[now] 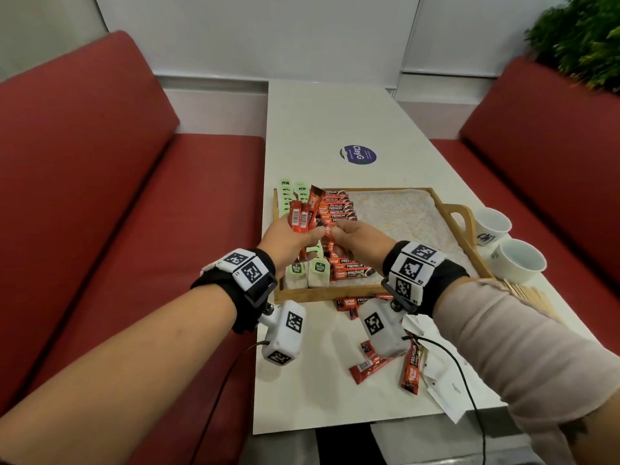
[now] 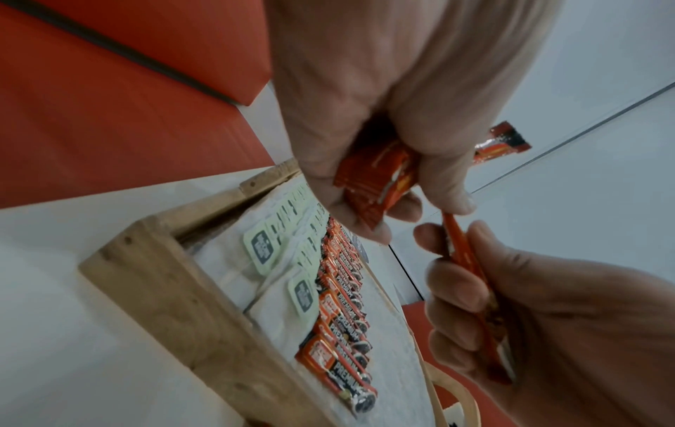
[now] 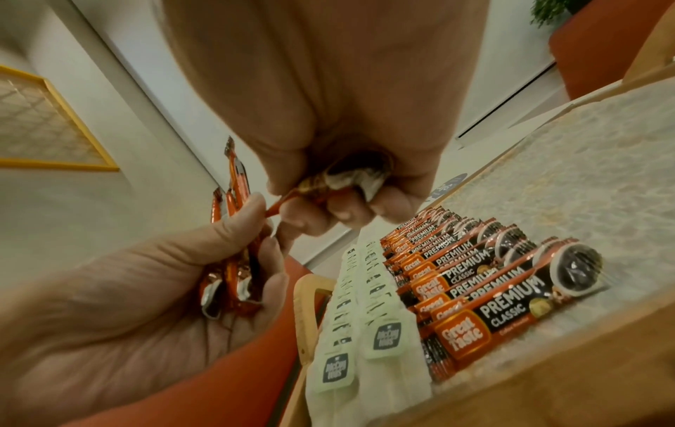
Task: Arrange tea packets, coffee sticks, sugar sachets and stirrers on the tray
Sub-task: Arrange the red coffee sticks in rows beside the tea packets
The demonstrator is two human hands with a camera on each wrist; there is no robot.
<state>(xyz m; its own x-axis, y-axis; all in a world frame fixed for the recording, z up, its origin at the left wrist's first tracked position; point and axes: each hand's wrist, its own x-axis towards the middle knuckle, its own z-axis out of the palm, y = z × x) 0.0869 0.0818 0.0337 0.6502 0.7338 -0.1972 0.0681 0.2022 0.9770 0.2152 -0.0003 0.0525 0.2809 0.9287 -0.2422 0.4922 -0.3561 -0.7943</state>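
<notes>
I see the white table running away from me between two red benches, with the wooden tray set across it. Along the tray's left side lie two rows of tea packets with green tags, and just beside them a long row of red coffee sticks, overlapping one another. The tray's right half shows bare patterned lining. Two white paper cups stand just past the tray's right handle, and wooden stirrers lie near them. More loose coffee sticks are scattered on the table on my side of the tray. Above the tray, my left hand grips a bundle of coffee sticks, fingers curled round them. My right hand pinches a single coffee stick, its tip touching my left fingers.
</notes>
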